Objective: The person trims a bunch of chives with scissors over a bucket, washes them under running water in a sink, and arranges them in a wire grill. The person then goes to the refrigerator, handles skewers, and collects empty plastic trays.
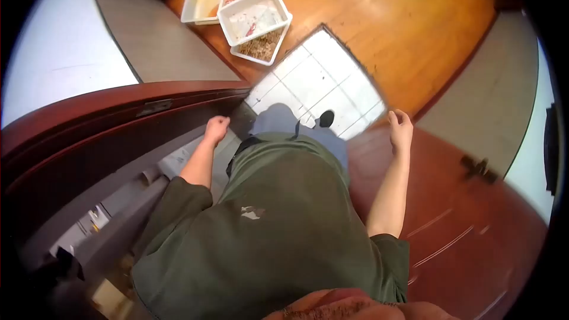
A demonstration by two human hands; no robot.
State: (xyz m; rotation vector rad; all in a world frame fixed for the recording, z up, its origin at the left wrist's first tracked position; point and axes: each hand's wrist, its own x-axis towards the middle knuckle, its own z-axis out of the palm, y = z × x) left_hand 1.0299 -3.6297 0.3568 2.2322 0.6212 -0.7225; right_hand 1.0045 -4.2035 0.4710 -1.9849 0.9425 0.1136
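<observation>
The right hand point(401, 132) is half open, fingers bent, with nothing visible in it; the glossy reddish-brown door point(447, 207) spreads beside it and rightward, scored with pale streaks, a dark handle point(479, 169) farther right. The left hand point(218, 128) is curled, how tightly or around what I cannot tell, near the dark red door frame point(89, 104).

Doorway inside what looks like a home: a reddish-brown door point(450, 201) with a dark handle point(479, 169), matching frame point(89, 112), white floor tiles point(325, 65), glossy orange-brown wooden floor point(415, 24) and two-tone walls point(157, 47)
</observation>
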